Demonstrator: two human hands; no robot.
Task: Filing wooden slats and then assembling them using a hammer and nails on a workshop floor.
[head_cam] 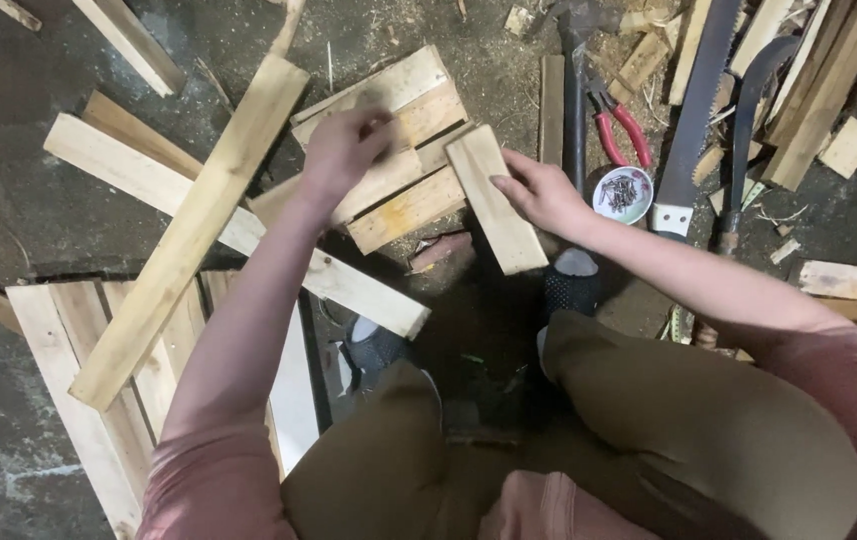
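From the head camera, the right hand [541,192] grips the edge of a short wooden board [494,199], which slants from beside the left hand down toward the knees. The left hand [344,148] rests curled on the slatted wooden panel [399,150]; whether it grasps anything cannot be told. A small bowl of nails [624,192] sits just right of the right hand.

Two hands [344,150] [539,190], one pliers [621,130], one nail bowl [623,193], two saws [694,120] [749,110].
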